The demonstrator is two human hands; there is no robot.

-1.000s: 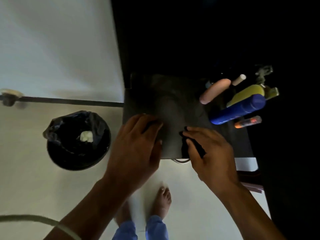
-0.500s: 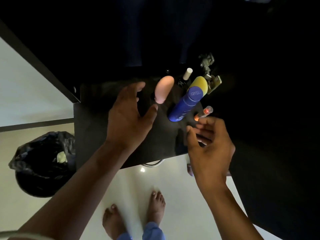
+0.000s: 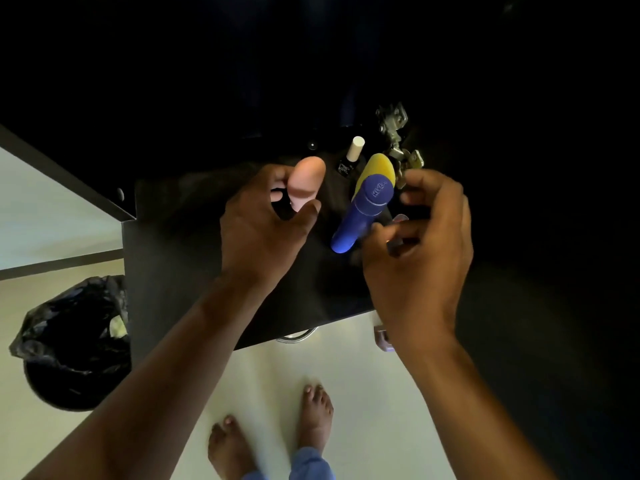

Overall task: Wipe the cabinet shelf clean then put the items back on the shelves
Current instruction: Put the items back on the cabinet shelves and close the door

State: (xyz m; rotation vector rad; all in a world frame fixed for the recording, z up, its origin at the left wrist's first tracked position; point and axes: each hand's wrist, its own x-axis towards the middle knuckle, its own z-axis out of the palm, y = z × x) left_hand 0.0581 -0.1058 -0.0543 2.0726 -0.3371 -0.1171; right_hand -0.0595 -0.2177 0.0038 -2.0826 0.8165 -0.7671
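Observation:
On the dark cabinet shelf [image 3: 180, 258] stand several toiletries. My left hand [image 3: 263, 233] curls around a pink bottle [image 3: 308, 178], fingers behind it and thumb in front. A blue Nivea bottle [image 3: 363, 213] stands just right of it, with a yellow bottle [image 3: 379, 168] behind and a small dark bottle with a white cap [image 3: 354, 152] further back. My right hand [image 3: 419, 258] is blurred, its fingers closed around a small orange tube [image 3: 399, 219] right of the blue bottle. No cloth is visible.
A metal door hinge [image 3: 394, 133] sits at the cabinet's right wall behind the bottles. A black bin with a black liner [image 3: 76, 341] stands on the pale floor to the left. My bare feet [image 3: 311, 420] are below the shelf edge. The cabinet interior is very dark.
Both hands left the shelf's front edge and reached back to the bottles. The left hand closed around the pink bottle, the right around the small tube. The black cloth is gone from view.

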